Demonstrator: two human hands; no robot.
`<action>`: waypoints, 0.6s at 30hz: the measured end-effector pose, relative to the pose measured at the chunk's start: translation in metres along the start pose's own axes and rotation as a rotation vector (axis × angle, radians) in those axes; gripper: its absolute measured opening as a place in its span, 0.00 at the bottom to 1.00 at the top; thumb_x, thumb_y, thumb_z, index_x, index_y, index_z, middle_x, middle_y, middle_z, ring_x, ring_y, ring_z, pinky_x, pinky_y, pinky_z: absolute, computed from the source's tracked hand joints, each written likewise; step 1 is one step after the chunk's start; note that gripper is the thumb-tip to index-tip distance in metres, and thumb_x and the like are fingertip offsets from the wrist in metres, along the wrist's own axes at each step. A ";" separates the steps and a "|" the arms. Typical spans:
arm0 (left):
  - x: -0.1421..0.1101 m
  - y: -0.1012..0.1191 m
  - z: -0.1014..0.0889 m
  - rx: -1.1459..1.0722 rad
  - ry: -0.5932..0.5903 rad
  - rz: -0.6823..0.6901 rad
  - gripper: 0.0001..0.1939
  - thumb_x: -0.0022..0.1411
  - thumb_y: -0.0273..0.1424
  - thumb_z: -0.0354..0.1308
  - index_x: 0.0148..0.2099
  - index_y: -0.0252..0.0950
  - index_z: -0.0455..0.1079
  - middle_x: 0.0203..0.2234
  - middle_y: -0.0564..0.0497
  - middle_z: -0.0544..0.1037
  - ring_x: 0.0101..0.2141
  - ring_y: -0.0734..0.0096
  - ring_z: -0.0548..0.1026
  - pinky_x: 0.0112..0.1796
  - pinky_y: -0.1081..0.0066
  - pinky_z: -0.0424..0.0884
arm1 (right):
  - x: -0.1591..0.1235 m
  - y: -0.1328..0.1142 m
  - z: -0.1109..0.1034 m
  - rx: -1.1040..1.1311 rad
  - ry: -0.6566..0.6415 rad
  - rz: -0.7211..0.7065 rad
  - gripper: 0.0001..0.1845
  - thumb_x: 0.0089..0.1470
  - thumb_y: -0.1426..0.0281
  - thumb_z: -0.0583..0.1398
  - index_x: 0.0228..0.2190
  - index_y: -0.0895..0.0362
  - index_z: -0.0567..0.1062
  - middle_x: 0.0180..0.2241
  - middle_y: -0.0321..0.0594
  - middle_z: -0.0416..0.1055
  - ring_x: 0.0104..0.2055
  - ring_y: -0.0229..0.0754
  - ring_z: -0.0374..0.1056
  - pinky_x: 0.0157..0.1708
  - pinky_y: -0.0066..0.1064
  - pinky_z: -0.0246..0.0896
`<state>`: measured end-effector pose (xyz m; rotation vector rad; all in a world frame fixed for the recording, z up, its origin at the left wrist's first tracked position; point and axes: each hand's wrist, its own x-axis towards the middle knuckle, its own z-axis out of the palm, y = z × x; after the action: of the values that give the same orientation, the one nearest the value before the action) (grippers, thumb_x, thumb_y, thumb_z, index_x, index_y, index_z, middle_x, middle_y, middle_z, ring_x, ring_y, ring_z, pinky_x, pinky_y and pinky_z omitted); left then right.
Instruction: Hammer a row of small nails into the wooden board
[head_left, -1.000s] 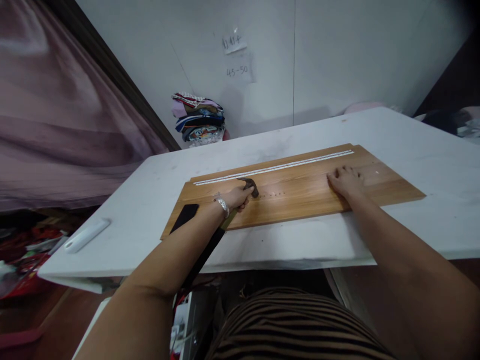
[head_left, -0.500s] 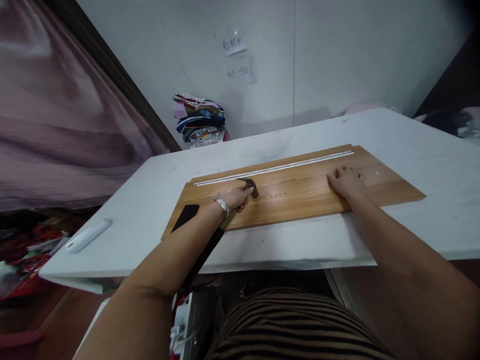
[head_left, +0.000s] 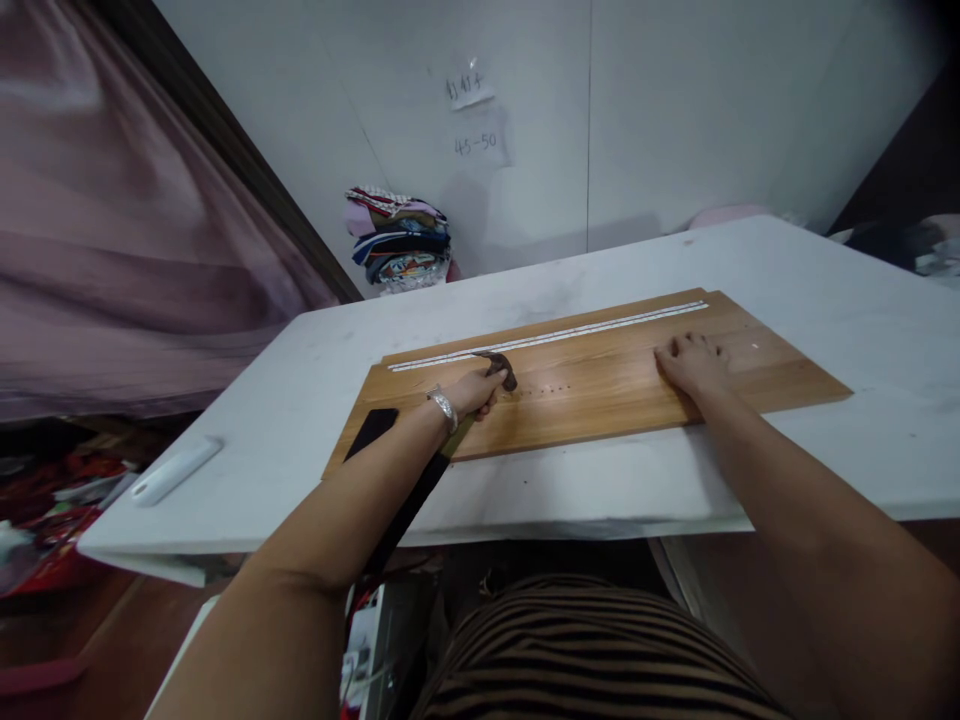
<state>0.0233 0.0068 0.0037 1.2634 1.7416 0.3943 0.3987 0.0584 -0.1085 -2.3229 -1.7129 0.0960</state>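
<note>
My left hand [head_left: 471, 393], with a silver bracelet at the wrist, is closed round a claw hammer [head_left: 450, 447], close below its head. The hammer's dark head is just over a wood-grain board [head_left: 600, 370]; whether it touches the surface I cannot tell. Right of the head, a short row of small nails [head_left: 551, 389] shows on the board. My right hand [head_left: 691, 362] rests on the right part of the board, fingers bent and somewhat apart, with nothing visible in them. A white strip with a dark centre line [head_left: 555, 337] runs along the board's far side.
The board lies on a white table [head_left: 277, 400]. A black rectangular object [head_left: 373, 430] lies on the board's left end, and a long white object [head_left: 178, 470] is at the table's left. Folded cloths [head_left: 401, 235] are piled by the wall, and a pink curtain [head_left: 135, 230] hangs at left.
The hammer head and my left hand have shifted up very slightly. My right hand and the board are unmoved.
</note>
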 end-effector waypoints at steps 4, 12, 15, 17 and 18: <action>0.000 -0.002 0.004 0.006 -0.004 -0.017 0.13 0.79 0.40 0.51 0.41 0.39 0.66 0.19 0.59 0.66 0.15 0.78 0.62 0.19 0.76 0.59 | 0.000 0.000 0.000 0.013 0.007 -0.006 0.32 0.70 0.56 0.45 0.53 0.61 0.79 0.62 0.61 0.72 0.66 0.62 0.62 0.66 0.55 0.52; -0.002 -0.001 0.003 0.008 0.000 -0.004 0.14 0.78 0.42 0.54 0.42 0.38 0.67 0.20 0.59 0.66 0.16 0.78 0.62 0.20 0.76 0.59 | 0.000 0.000 -0.002 0.012 -0.006 -0.010 0.32 0.70 0.56 0.45 0.54 0.62 0.78 0.62 0.61 0.71 0.66 0.62 0.61 0.65 0.54 0.53; -0.002 0.001 0.001 0.005 -0.004 0.007 0.15 0.79 0.42 0.53 0.42 0.38 0.67 0.20 0.59 0.67 0.16 0.79 0.62 0.20 0.77 0.59 | 0.000 0.001 -0.001 0.012 -0.013 -0.014 0.32 0.70 0.56 0.45 0.54 0.62 0.78 0.62 0.61 0.71 0.66 0.62 0.61 0.65 0.54 0.53; -0.002 0.002 0.001 0.000 -0.005 0.008 0.15 0.78 0.43 0.54 0.41 0.38 0.67 0.20 0.59 0.67 0.16 0.79 0.62 0.20 0.77 0.60 | 0.001 0.001 -0.001 0.004 -0.014 -0.011 0.33 0.70 0.56 0.44 0.55 0.63 0.78 0.62 0.61 0.71 0.66 0.62 0.61 0.65 0.54 0.53; -0.002 0.002 0.001 -0.001 -0.003 0.006 0.15 0.78 0.43 0.54 0.41 0.38 0.67 0.20 0.59 0.66 0.16 0.80 0.62 0.20 0.77 0.60 | 0.000 0.000 -0.001 -0.001 -0.016 -0.008 0.33 0.70 0.55 0.44 0.55 0.63 0.78 0.63 0.61 0.71 0.66 0.61 0.61 0.65 0.54 0.53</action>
<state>0.0254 0.0055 0.0062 1.2687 1.7353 0.3964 0.3994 0.0585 -0.1078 -2.3219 -1.7308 0.1127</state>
